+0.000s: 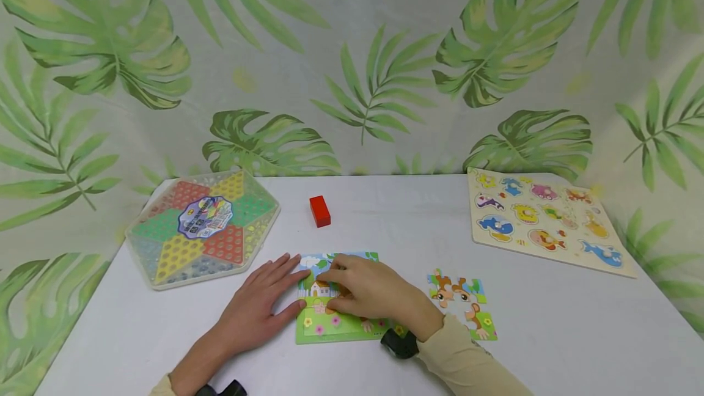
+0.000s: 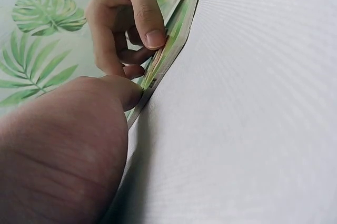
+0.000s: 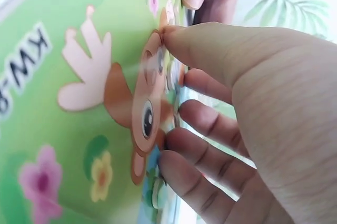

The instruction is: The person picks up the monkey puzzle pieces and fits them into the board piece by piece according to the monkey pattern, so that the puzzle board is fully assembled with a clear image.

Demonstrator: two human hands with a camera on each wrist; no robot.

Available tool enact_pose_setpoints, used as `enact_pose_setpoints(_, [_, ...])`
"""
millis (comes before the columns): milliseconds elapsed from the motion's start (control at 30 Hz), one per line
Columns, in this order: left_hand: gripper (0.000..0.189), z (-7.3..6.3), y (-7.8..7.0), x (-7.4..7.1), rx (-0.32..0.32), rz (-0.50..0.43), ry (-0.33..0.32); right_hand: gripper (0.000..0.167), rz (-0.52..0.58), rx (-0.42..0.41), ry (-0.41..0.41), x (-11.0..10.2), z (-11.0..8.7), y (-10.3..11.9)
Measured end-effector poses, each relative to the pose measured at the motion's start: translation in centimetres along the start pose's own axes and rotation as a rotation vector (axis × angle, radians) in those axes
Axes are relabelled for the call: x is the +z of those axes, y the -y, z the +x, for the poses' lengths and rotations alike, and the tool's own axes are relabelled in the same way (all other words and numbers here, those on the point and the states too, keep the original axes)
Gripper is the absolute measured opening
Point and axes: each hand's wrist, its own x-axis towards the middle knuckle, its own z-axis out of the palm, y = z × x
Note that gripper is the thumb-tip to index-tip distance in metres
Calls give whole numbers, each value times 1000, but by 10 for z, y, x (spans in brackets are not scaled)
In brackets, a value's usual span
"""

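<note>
A green-bordered jigsaw board (image 1: 330, 339) lies flat near the table's front, showing a house, flowers and a monkey. My left hand (image 1: 255, 307), fingers spread, rests at its left edge with the fingertips and thumb touching it. Over the board's middle bends my right hand (image 1: 374, 289), its thumb and fingertips pinching a brown jigsaw piece (image 1: 343, 293) low against the picture. That hand hides much of the piece and the picture's centre. In the right wrist view the monkey's face (image 3: 147, 98) lies beside the thumb. Right of the board sits a group of monkey jigsaw pieces (image 1: 486, 322), partly behind the right forearm.
Beyond the left hand lies a hexagonal Chinese checkers board (image 1: 165, 249) in clear packaging. A red block (image 1: 320, 211) stands behind the jigsaw. At the back right is a wooden knob puzzle (image 1: 522, 240) of animals. A leaf-print cloth (image 1: 385, 157) hangs behind the table.
</note>
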Motion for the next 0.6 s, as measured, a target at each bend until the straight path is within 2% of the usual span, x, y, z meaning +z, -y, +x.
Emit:
enact_pose_setpoints(267, [53,-1,1,1,-3,-6,-8,44,38,28,22,-10,-4,-5])
enact_pose_setpoints(600, [53,0,2,1,-11,-16,19,37,101,17,-56,-17,-14,-11])
